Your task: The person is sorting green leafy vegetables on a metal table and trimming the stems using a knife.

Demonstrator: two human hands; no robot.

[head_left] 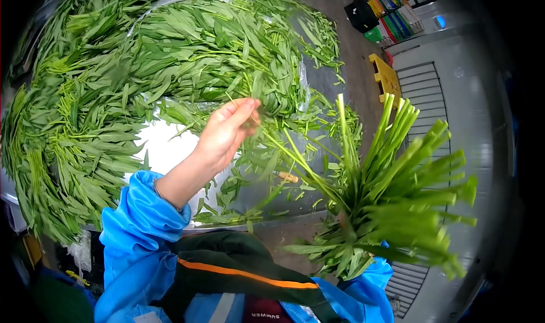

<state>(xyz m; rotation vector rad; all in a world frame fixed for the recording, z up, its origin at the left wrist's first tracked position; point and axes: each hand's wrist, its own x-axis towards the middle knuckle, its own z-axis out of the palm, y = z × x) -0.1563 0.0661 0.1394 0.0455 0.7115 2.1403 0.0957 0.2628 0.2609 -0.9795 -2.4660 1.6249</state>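
Observation:
My left hand (222, 131) is raised over the table, thumb and fingertips pinched on a thin water spinach stem (231, 100). To the right, a thick bunch of water spinach (392, 175) is held up off the table, its cut stem ends fanning up and right and its leaves hanging below. My right sleeve (372, 275) shows under the bunch. The bunch hides nearly all of my right hand, which grips it around the middle. Some of the bunch's stem ends are blurred.
Large heaps of loose water spinach (187, 50) cover the metal table (255, 195). A small yellow-handled tool (288, 176) lies near its front edge among leaf scraps. Beyond are a yellow pallet (385, 79), stacked coloured crates (394, 19) and a floor grate (420, 84).

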